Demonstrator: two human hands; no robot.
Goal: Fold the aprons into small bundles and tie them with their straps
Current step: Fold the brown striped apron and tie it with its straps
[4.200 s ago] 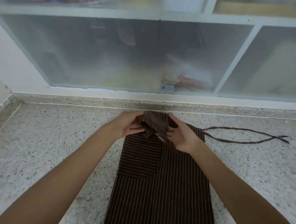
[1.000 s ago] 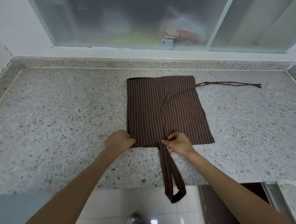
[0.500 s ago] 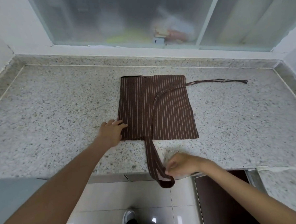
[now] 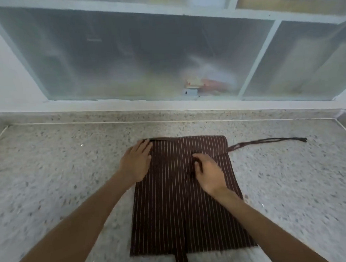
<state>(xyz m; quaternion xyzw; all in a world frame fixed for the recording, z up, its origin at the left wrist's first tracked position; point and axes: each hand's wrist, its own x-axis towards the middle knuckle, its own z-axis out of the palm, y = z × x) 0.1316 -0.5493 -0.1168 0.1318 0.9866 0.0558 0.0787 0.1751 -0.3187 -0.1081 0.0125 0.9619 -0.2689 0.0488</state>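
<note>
Brown striped apron (image 4: 171, 201) folded flat in a rectangle mid-countertop (image 4: 49, 167). Left hand (image 4: 136, 162) flat, fingers straight, pressing the apron's far-left corner. Right hand (image 4: 209, 172) fingers curled, pinching the neck strap (image 4: 191, 172) on the cloth. Waist straps (image 4: 269, 141) trailing right across the counter. Frosted window (image 4: 144, 56) behind.
</note>
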